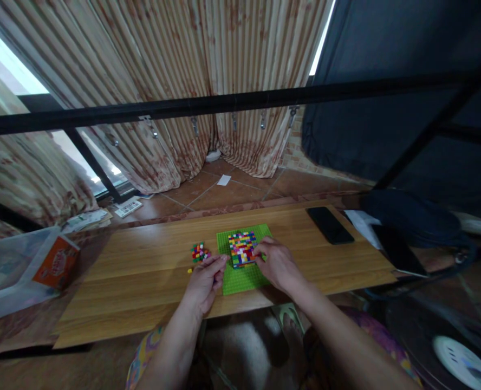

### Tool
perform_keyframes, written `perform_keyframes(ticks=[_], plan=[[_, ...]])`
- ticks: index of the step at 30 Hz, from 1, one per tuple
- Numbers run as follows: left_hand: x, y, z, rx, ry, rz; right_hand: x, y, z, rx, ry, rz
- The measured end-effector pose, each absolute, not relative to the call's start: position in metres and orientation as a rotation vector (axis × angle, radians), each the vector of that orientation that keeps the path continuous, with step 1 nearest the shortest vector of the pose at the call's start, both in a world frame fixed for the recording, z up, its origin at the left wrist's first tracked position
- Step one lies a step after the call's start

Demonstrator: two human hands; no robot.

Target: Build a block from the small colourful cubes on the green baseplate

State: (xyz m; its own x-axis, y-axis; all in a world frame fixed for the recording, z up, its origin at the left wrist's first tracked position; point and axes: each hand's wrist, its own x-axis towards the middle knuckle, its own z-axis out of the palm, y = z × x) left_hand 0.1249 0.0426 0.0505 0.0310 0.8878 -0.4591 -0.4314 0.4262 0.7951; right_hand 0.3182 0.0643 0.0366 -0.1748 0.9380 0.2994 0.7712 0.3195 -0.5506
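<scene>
A green baseplate (246, 285) lies on the wooden table, with a block of many-coloured toy bricks (241, 246) built up on it. At the right side of that block is my right hand (279, 262), its thumb and fingers pinched together at the bricks. Whatever the pinch holds is hidden. My left hand (208, 279) is by the plate's left edge, thumb against the fingertips; anything between them is too small to name. Just beyond it sits a small heap of loose bricks (199, 252), and a single yellow brick (190, 271) lies apart.
A black phone (330, 225) lies on the right of the wooden table (143, 271). A clear plastic bin (17, 271) with an orange label stands at the left. A black metal rail (224, 103) crosses in front of the curtains. Another dark flat object (398, 250) lies beyond the table's right end.
</scene>
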Motion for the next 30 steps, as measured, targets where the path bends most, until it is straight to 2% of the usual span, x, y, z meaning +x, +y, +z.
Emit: perform_keyframes(ticks=[7, 22, 30], plan=[[0.126, 0.042, 0.052, 0.489, 1.120, 1.100, 0.318, 0.066, 0.030, -1.471, -1.816, 0.526], [0.122, 0.043, 0.047, 0.481, 1.096, 1.103, 0.319, 0.061, 0.017, -1.419, -1.759, 0.584], [0.124, 0.044, 0.048, 0.381, 1.061, 1.127, 0.334, 0.060, 0.035, -1.406, -1.665, 0.579]])
